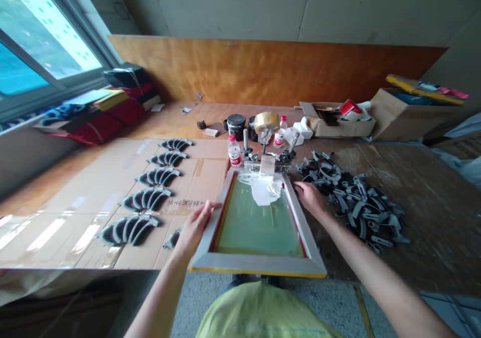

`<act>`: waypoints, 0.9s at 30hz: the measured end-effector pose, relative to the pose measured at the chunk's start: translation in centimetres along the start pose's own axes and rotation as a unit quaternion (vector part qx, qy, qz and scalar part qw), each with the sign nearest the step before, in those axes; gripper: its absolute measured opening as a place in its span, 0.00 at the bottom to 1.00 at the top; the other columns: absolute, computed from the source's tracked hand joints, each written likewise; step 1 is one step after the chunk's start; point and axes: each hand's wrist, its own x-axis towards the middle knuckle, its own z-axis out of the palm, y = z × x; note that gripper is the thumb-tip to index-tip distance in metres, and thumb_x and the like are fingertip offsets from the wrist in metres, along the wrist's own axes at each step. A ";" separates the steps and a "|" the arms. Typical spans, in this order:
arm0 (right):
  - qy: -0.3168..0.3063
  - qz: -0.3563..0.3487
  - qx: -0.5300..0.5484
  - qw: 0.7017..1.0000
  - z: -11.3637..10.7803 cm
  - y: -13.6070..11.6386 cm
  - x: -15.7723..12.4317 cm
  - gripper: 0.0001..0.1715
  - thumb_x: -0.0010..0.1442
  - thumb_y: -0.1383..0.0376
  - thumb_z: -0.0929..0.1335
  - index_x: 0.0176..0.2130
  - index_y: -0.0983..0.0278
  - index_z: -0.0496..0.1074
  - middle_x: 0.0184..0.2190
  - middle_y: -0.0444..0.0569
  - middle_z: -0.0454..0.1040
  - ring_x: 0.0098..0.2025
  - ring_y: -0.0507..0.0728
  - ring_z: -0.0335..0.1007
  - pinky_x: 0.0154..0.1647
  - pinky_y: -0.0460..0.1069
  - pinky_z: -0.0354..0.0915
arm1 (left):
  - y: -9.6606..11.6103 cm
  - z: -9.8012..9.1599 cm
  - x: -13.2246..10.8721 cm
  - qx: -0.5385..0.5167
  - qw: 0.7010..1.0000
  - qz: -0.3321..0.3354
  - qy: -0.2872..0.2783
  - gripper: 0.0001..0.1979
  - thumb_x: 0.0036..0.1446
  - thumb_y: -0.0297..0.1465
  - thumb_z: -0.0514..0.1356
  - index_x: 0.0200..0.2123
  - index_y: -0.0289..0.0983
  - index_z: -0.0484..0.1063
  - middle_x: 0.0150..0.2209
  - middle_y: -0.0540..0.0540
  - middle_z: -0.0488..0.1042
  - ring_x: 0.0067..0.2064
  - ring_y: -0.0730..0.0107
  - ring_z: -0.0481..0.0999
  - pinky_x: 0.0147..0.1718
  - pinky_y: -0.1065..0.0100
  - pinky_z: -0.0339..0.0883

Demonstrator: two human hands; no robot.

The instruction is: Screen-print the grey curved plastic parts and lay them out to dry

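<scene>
A silk-screen printing frame (259, 263) with a grey metal border and a green mesh (255, 227) lies tilted in front of me. White ink (266, 190) is spread at the mesh's far end, below a pale squeegee block (267, 165) held by a metal clamp (250, 157). My left hand (196, 225) is closed at the frame's left side, a fingertip on its border. At the right side, my right hand (310, 197) has its fingers curled against the outer edge; their undersides are hidden. A grey curved part (173, 238) lies partly behind my left wrist.
Fanned rows of grey curved parts (130, 229) lie on cardboard (93, 177) to the left. A loose pile of grey parts (356, 202) sits to the right. Bottles (234, 152), a black tub (236, 126) and a tape roll (266, 121) stand behind. An open box (343, 127) is farther right.
</scene>
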 end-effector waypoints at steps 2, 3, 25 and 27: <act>0.054 -0.006 -0.010 0.998 -1.4 -0.6 1.9 0.24 0.66 0.62 0.62 0.59 0.64 0.68 0.54 0.59 0.72 0.56 0.64 0.67 0.59 0.62 0.63 | -3.6 0.0 -0.3 0.009 0.999 -0.038 0.001 0.37 0.48 0.53 0.63 0.57 0.38 0.71 0.27 0.49 0.77 0.28 0.67 0.75 0.25 0.71 0.66; 0.068 -0.033 -0.015 0.997 -1.6 -1.5 3.0 0.27 0.64 0.62 0.64 0.61 0.64 0.65 0.58 0.59 0.69 0.59 0.64 0.64 0.60 0.61 0.62 | -5.2 0.2 -0.2 0.014 0.999 -0.046 0.009 0.41 0.46 0.53 0.65 0.60 0.37 0.67 0.26 0.50 0.77 0.27 0.67 0.75 0.25 0.70 0.66; -0.160 -0.247 -0.059 0.954 -0.2 -6.6 2.4 0.13 0.55 0.76 0.65 0.34 0.61 0.76 0.34 0.47 0.76 0.39 0.56 0.70 0.39 0.49 0.64 | -10.5 0.5 1.5 0.061 0.996 -0.045 0.036 0.35 0.50 0.54 0.62 0.55 0.37 0.71 0.34 0.45 0.80 0.35 0.62 0.79 0.33 0.68 0.70; -0.109 -0.235 -0.060 0.964 1.2 -6.8 1.7 0.16 0.57 0.77 0.64 0.39 0.63 0.76 0.38 0.51 0.77 0.43 0.58 0.70 0.44 0.51 0.65 | -10.4 0.5 1.4 0.057 0.997 -0.046 0.035 0.35 0.50 0.54 0.62 0.56 0.37 0.70 0.34 0.45 0.80 0.34 0.62 0.78 0.32 0.69 0.70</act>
